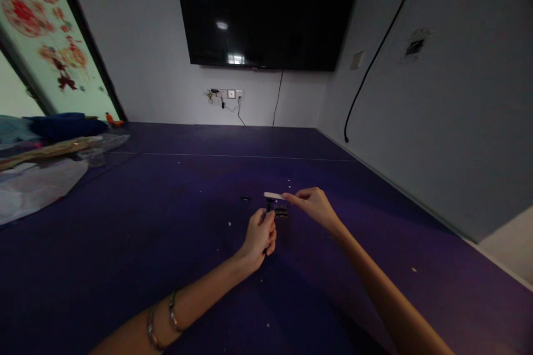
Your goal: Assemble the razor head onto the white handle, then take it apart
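My left hand [259,234] is closed around the handle of a dark razor [268,206], held upright with its head at the top. Between the thumb and fingers of my right hand [313,205] is a slim white stick [272,196] with a rounded end. That stick lies level across the top of the razor head and appears to touch it. Just behind my left hand, a small black case or rack [281,211] with short upright parts rests on the purple surface. A small flat black piece [245,198] lies to its left.
White scraps [229,224] are scattered over the purple surface [166,266]. Clear plastic bags [45,186] and blue cloth [62,126] lie at the left. A black cable [370,64] hangs on the right wall, and a television [266,16] hangs at the back.
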A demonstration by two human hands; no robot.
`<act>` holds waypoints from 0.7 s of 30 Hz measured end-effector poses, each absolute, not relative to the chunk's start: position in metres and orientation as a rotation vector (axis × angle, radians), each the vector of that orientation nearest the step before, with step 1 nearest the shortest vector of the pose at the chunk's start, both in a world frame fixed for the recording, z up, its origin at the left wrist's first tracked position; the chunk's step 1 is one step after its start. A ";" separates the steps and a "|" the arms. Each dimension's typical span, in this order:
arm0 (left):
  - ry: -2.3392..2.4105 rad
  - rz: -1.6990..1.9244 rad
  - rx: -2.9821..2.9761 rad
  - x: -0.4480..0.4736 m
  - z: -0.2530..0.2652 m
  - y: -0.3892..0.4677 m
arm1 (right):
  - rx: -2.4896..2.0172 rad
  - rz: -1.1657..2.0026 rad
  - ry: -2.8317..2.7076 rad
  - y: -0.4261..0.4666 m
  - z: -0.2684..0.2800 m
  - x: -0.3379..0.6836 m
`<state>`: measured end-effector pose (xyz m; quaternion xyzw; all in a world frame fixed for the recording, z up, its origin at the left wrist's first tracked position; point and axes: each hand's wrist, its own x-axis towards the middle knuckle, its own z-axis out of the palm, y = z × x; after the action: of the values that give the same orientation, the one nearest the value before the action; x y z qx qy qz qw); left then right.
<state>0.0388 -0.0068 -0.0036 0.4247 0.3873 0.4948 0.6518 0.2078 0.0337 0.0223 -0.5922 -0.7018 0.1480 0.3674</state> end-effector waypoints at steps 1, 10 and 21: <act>0.869 1.130 0.980 0.039 -0.003 -0.007 | -1.514 0.389 -1.800 0.034 0.023 0.205; 0.765 1.367 1.084 0.018 0.028 0.008 | -1.580 0.485 -1.662 0.039 0.026 0.243; 0.661 1.376 1.108 0.003 0.046 0.016 | -1.523 0.372 -1.689 0.029 0.033 0.216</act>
<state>0.0033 0.0162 0.0463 0.4756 0.2836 0.5906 0.5870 0.2158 0.0290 0.0326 -0.6038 -0.6698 0.1473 0.4063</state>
